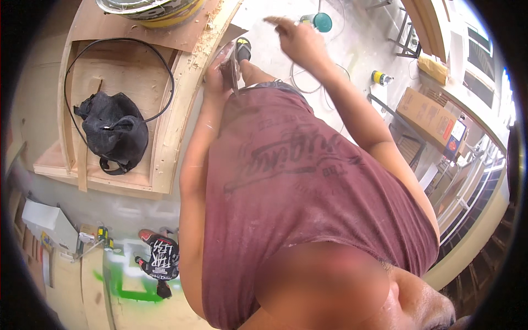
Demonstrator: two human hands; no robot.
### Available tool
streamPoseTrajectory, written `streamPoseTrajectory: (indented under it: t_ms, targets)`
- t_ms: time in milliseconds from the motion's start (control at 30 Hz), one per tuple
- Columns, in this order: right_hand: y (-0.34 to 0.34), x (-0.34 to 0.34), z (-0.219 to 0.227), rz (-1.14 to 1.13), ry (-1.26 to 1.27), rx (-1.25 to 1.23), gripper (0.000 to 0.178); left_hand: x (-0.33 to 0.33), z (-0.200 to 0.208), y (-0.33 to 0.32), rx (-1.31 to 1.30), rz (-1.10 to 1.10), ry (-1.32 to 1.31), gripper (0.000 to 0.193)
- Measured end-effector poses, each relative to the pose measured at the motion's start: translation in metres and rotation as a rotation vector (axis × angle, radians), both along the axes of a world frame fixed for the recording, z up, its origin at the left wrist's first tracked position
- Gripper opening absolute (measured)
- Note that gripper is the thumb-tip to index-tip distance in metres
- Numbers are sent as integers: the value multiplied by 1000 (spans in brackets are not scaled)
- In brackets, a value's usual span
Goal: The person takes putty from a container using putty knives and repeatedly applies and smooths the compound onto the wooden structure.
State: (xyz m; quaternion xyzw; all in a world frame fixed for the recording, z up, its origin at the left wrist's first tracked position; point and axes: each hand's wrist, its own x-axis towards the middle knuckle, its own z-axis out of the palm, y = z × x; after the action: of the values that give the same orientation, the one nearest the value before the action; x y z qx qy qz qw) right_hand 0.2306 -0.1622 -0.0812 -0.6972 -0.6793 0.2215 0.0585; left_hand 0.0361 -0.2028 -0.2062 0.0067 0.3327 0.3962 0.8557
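My left hand (215, 74) is closed around a flat, dark brown thing (230, 72) with a thin pale edge, its kind too unclear to name. It is close beside the shaving-strewn edge of a curved wooden frame (184, 104). Out over the floor, my right hand (303, 45) reaches forward with its fingers stretched to the left and nothing visible in them. Below the hands, a sandalled foot (243, 49) shows in part.
On the frame lie a black mesh bag (115, 132), a looped black cable (172, 82) and a bucket (165, 19). Another person (162, 258) is at lower left, by green paint (121, 283). A teal bucket (323, 22), cables and a cardboard box (424, 114) are to the right.
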Motion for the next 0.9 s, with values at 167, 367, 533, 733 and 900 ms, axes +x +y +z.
streamPoseTrajectory:
  t_ms: [167, 367, 533, 733, 900]
  targets:
    - [52, 3, 12, 89, -74, 142, 32, 7, -11, -4, 48, -33, -76, 50]
    - [70, -14, -46, 280, -243, 177, 25, 19, -16, 9, 99, -132, -217, 64]
    - [9, -53, 0, 403, -267, -19, 25, 17, -12, 8, -4, -124, -266, 61]
    - [-11, -7, 28, -128, 223, -6, 33, 14, 19, -3, -71, 140, 28, 50]
    - [-37, 23, 15, -446, 1062, 106, 33, 32, 68, -4, 66, 231, 111, 27]
